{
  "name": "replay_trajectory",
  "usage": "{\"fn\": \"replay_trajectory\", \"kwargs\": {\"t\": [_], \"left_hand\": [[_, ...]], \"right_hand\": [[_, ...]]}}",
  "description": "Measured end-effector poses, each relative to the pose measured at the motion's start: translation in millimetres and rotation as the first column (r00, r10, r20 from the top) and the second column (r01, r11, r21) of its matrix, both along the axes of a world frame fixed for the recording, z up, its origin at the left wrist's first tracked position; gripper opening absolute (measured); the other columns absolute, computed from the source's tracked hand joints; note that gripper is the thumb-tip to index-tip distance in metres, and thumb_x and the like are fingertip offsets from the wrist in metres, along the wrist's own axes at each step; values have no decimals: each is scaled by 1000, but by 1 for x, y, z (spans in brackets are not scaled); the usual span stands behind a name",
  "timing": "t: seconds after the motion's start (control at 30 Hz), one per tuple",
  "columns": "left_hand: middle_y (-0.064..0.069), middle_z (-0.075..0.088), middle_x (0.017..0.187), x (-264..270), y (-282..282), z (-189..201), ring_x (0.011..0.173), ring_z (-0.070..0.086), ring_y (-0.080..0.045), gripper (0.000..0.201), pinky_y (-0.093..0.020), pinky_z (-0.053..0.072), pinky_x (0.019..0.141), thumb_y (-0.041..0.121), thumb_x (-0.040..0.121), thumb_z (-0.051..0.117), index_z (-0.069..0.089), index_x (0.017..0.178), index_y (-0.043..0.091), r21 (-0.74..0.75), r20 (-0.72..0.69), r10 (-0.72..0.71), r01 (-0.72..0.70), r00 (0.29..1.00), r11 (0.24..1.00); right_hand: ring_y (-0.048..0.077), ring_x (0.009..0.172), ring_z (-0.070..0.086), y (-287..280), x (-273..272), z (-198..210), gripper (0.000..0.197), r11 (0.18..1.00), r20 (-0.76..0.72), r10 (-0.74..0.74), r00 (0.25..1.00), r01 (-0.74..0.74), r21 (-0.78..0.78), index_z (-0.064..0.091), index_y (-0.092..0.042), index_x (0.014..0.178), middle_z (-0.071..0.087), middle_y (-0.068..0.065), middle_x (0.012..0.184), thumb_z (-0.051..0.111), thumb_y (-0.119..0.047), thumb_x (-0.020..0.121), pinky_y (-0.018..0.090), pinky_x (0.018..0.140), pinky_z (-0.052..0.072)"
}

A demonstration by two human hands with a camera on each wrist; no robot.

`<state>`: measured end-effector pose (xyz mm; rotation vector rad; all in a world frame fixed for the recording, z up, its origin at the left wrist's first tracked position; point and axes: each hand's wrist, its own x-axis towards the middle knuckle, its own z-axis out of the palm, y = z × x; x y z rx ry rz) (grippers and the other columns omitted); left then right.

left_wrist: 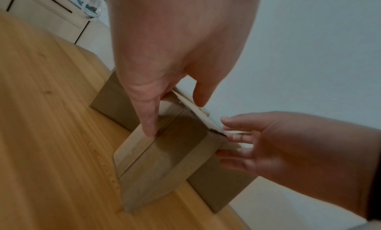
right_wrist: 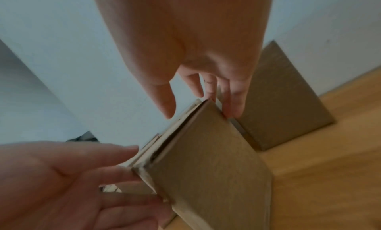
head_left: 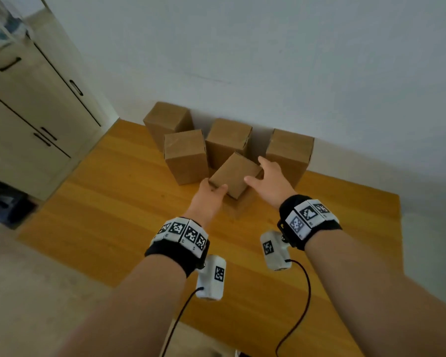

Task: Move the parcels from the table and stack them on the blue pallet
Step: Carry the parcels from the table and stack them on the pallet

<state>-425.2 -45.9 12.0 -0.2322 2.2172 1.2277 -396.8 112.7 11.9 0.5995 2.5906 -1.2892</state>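
Five brown cardboard parcels stand on the wooden table (head_left: 108, 207). The front parcel (head_left: 234, 176) (left_wrist: 164, 165) (right_wrist: 210, 168) is turned at an angle to the others. My left hand (head_left: 212, 188) (left_wrist: 175, 117) lies against its left side with straight fingers, the thumb over the top corner. My right hand (head_left: 263, 171) (right_wrist: 200, 115) touches its far right side with straight fingers, thumb held just off the top edge. The other parcels (head_left: 185, 155) (head_left: 228, 140) (head_left: 288, 153) (head_left: 167, 122) stand behind, near the wall. The blue pallet is not in view.
A cream cabinet (head_left: 36, 112) with black handles stands to the left of the table. A white wall runs right behind the parcels. Dark clutter (head_left: 5, 202) sits on the floor at the left. Cables hang from both wrist cameras.
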Motion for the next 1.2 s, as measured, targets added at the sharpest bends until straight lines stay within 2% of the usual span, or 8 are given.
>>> {"fn": "replay_trajectory", "kwargs": {"t": [0.23, 0.33, 0.43, 0.57, 0.67, 0.77, 0.93, 1.2], "left_hand": [[6, 59, 115, 36, -8, -2, 106, 59, -18, 36, -44, 50, 98, 48, 100, 43, 49, 129, 28, 146, -46, 83, -75, 995, 986], [6, 62, 109, 55, -13, -6, 102, 61, -16, 25, -44, 52, 94, 42, 101, 43, 55, 117, 28, 149, -68, 93, -82, 993, 985], [5, 64, 109, 75, -15, -12, 98, 61, -14, 13, -37, 54, 89, 30, 101, 47, 57, 108, 27, 97, -85, 87, -79, 993, 992], [6, 61, 118, 91, -18, -22, 97, 60, -10, 20, -27, 53, 78, 16, 99, 51, 55, 117, 26, 59, -48, 80, -77, 996, 995], [1, 52, 138, 96, -22, -27, 120, 53, -19, 47, -33, 46, 93, 25, 99, 54, 40, 144, 23, 4, 16, 65, -65, 998, 998], [-1, 43, 150, 100, -25, -34, 133, 45, -24, 57, -40, 39, 104, 36, 100, 51, 31, 152, 22, -65, 58, 7, -3, 998, 998], [1, 54, 140, 114, -17, -37, 111, 52, -15, 46, -30, 43, 89, 35, 103, 45, 40, 147, 23, -64, 127, -133, 142, 983, 988], [7, 57, 135, 141, -20, -20, 119, 54, -14, 47, -35, 46, 100, 33, 99, 53, 43, 145, 30, 8, 8, -112, 111, 994, 994]], "right_hand": [[14, 104, 56, 9, 57, -13, 40, 981, -36, -148, 988, 143, -130, 57, -19, 126, 55, 3, 127, 45, -47, 100, 24, 81, 43], [20, 106, 60, 4, 90, -22, 40, 943, 20, -250, 968, 248, -221, 59, -19, 117, 63, 2, 116, 40, -50, 101, 39, 95, 47], [20, 96, 63, -6, 117, -34, 38, 914, 86, -286, 954, 299, -274, 61, -27, 98, 67, 2, 103, 34, -53, 102, 43, 94, 49], [21, 94, 65, -11, 138, -44, 53, 918, 166, -256, 952, 294, -267, 63, -19, 105, 68, 3, 102, 29, -59, 100, 46, 94, 50], [21, 108, 61, -8, 145, -49, 55, 926, 201, -267, 942, 309, -217, 58, -19, 126, 64, 4, 122, 34, -60, 98, 45, 100, 47], [20, 121, 55, -8, 146, -48, 53, 945, 193, -237, 952, 272, -181, 48, -19, 139, 55, 2, 139, 41, -53, 100, 32, 99, 40], [19, 123, 54, -18, 145, -52, 53, 972, 187, -73, 980, 112, -208, 45, -14, 145, 54, 4, 142, 47, -43, 101, 34, 101, 44], [19, 114, 58, -23, 174, -41, 50, 948, 133, -198, 971, 224, -225, 47, -14, 138, 58, 3, 133, 55, -41, 97, 33, 94, 48]]}}
